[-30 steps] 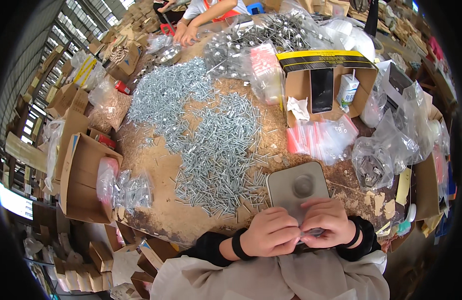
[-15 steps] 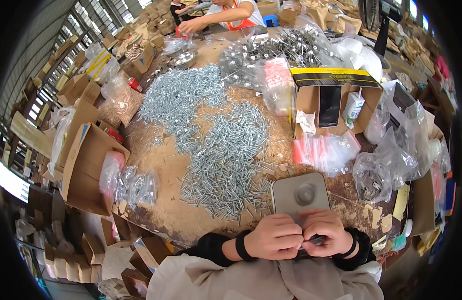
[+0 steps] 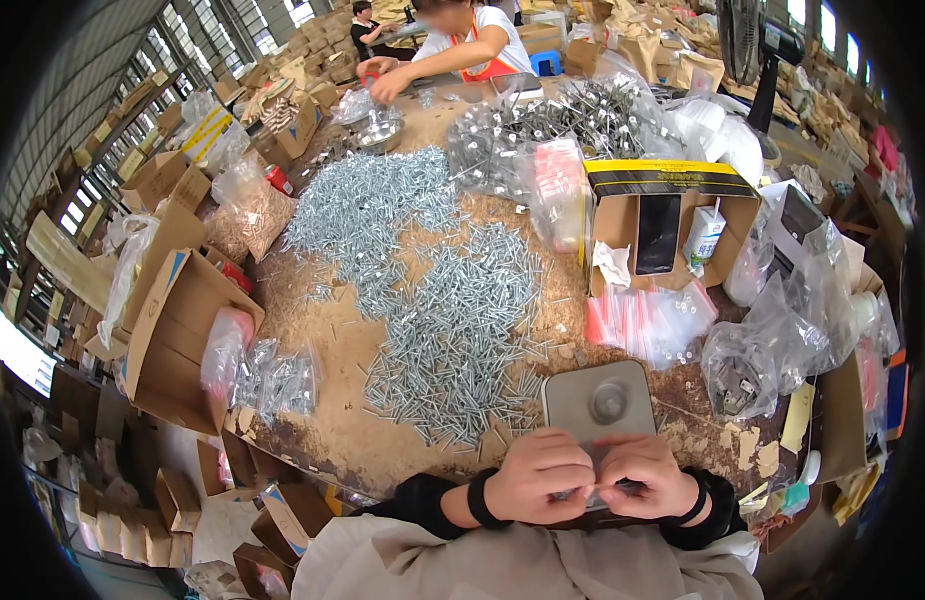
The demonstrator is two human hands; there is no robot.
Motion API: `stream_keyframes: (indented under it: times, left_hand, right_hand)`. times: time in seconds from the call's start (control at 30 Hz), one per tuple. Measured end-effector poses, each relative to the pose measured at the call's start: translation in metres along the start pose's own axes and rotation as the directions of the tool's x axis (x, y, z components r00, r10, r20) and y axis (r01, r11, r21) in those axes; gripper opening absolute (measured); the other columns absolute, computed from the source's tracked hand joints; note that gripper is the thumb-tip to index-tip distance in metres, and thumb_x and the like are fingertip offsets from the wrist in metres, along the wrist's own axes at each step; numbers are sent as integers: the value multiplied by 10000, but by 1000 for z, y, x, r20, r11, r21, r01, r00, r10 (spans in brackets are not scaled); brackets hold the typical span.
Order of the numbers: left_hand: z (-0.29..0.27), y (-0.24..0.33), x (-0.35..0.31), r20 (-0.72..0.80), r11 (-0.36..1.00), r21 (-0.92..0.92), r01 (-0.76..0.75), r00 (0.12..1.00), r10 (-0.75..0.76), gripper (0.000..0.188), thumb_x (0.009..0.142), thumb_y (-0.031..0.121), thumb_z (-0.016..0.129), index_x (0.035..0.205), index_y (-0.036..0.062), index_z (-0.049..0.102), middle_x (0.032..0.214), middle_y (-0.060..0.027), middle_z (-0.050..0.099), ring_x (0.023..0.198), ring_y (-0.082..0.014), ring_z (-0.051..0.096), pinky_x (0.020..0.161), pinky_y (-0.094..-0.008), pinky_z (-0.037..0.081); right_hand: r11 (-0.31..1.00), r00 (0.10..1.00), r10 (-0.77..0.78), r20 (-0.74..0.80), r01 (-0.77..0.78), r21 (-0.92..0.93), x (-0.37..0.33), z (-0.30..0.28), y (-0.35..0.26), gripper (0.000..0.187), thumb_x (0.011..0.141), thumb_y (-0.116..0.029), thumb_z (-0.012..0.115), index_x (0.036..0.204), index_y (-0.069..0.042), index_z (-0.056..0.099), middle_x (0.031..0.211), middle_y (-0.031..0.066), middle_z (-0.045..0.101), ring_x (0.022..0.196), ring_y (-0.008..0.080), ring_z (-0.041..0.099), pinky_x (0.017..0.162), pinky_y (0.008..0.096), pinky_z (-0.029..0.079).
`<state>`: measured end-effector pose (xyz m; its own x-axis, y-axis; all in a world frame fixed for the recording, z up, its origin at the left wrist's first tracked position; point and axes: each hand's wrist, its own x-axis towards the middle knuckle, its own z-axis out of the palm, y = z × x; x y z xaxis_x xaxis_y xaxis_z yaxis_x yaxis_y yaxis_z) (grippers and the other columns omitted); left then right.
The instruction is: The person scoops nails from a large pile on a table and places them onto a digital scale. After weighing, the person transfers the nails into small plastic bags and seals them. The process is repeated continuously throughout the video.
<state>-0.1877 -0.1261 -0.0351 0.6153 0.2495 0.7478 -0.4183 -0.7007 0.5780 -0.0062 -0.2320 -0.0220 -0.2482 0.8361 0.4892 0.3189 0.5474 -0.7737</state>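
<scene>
Close to my body, at the table's near edge, my left hand (image 3: 544,477) and my right hand (image 3: 650,476) face each other with fingers curled in. A narrow gap separates them, with a hint of something clear in it. Small dark bits show at both sets of fingertips, but the fingers hide what they hold. Just beyond my knuckles lies a grey rectangular plate with a round hollow, like a small scale (image 3: 572,397). Left of it spreads a heap of silvery screws (image 3: 457,335), joined to a farther heap of similar screws (image 3: 372,205).
Small clear bags with red edges (image 3: 650,325) lie before an open carton (image 3: 672,178) holding a phone and a drink box. Bagged metal parts (image 3: 287,380) and a cardboard box (image 3: 182,340) stand left. Across the table (image 3: 327,350), a co-worker's hands (image 3: 387,80) work near metal bowls (image 3: 377,132).
My hands have drawn slightly apart at the fingertips. The co-worker's two hands have come together near the bowls. The whole view has tipped up a little.
</scene>
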Motion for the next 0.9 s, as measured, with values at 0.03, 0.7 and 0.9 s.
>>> stream_keyframes:
  times: [0.03,0.7,0.9]
  left_hand:
    - [-5,0,2,-21,999,32,4,1000,-4,83,708,8,693,763,29,634,740,-75,613,614,-261,583,619,-379,504]
    - [-29,9,-2,-85,999,-44,27,996,-31,82,755,49,703,807,42,640,804,-74,634,646,-263,587,590,-363,468]
    - [-22,12,13,58,994,67,85,994,-89,191,748,137,790,866,64,658,829,-42,637,662,-235,602,587,-343,467]
  right_hand:
    - [1000,1000,-3,-12,3,6,-1,0,1,137,812,-68,738,852,-68,608,768,47,650,674,265,649,837,445,556]
    - [991,976,-43,-212,68,111,-9,4,1,130,825,-98,770,839,-53,648,724,56,664,651,257,661,767,418,573]
    - [992,977,-117,-178,106,-72,-13,0,0,140,824,-114,776,863,-79,646,716,29,657,583,214,636,526,313,463]
